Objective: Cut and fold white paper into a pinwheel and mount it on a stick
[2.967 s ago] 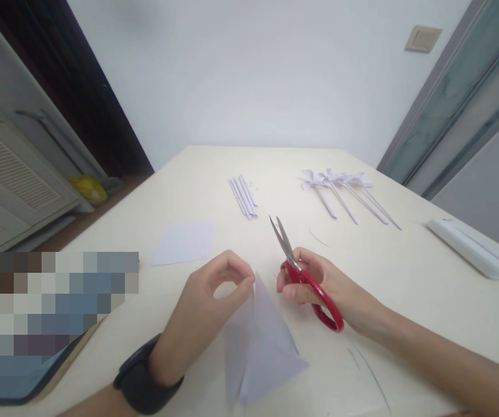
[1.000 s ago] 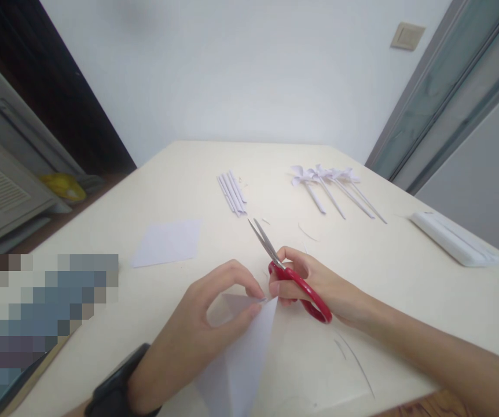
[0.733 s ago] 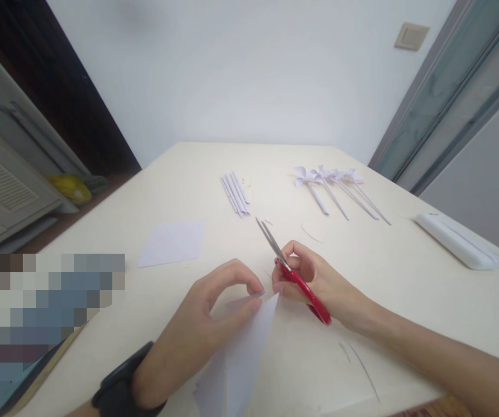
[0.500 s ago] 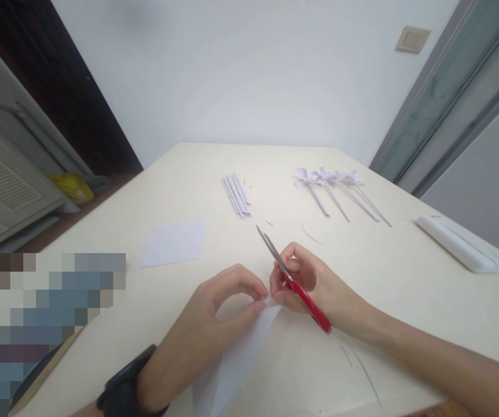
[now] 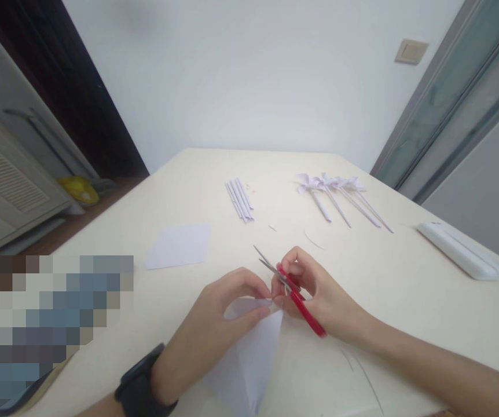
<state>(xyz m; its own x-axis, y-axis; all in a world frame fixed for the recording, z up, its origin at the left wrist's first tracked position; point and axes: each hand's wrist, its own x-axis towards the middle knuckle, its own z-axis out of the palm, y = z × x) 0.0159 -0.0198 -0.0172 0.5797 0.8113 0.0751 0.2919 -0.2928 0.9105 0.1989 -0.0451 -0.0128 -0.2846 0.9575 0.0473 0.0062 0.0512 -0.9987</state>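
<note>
My left hand (image 5: pixel 217 315), with a black watch (image 5: pixel 147 382) at the wrist, pinches the top edge of a white sheet of paper (image 5: pixel 253 356) between thumb and fingers. The sheet hangs down towards me and shows a crease. Red-handled scissors (image 5: pixel 308 315) are tucked in my right hand (image 5: pixel 319 289), blades slightly apart and pointing up and left. That hand's thumb and fingertips meet at the paper's upper right corner, close to my left fingertips; the exact grip there is too small to make out.
A flat white paper square (image 5: pixel 179 246) lies left on the table (image 5: pixel 114 284). Several rolled paper sticks (image 5: pixel 238 200) are behind it, paper pinwheels (image 5: pixel 336 185) at the back right. Thin paper strips (image 5: pixel 314 239) are scattered about. A white packet (image 5: pixel 462 252) rests at the right edge.
The sheet has turned and spread, showing more of its face below my left hand. The scissors have tilted further left, with their blades lower. The view has shifted slightly.
</note>
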